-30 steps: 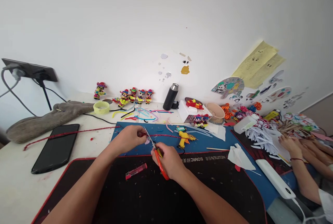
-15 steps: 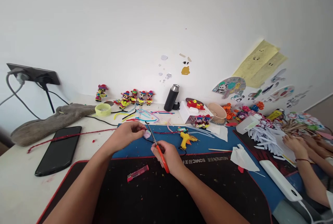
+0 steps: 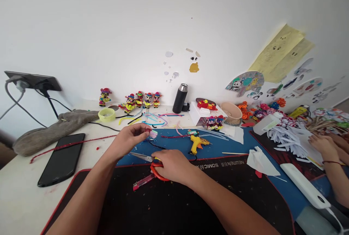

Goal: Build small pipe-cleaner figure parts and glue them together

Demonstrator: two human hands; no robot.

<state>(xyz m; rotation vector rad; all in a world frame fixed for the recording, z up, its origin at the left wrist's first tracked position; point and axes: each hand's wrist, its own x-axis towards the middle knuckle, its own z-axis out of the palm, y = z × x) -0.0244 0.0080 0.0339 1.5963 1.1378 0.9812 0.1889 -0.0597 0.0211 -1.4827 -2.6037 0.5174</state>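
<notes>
My left hand (image 3: 131,140) is closed in a pinch over the blue mat. Its fingertips hold the red fuzzy pipe cleaner (image 3: 81,142), which trails left across the phone. Lower and to the right, my right hand (image 3: 171,165) grips orange-handled scissors (image 3: 142,156), their blades pointing left and apart from the pipe cleaner. Just under the scissors lies a pink lighter (image 3: 143,183), partly covered by the handle. A short dark-red pipe cleaner piece (image 3: 174,136) rests on the mat beside a yellow glue gun (image 3: 196,144).
A black phone (image 3: 62,160) lies at left, near a tape roll (image 3: 107,115). Small figures (image 3: 130,103), a dark flask (image 3: 180,99) and a white box (image 3: 197,115) stand along the wall. A co-worker's hand (image 3: 323,147) is among paper strips at right.
My right hand has turned the scissors from pointing up to pointing left, and lowered them away from my left hand. The left hand keeps its pinch, slightly further left.
</notes>
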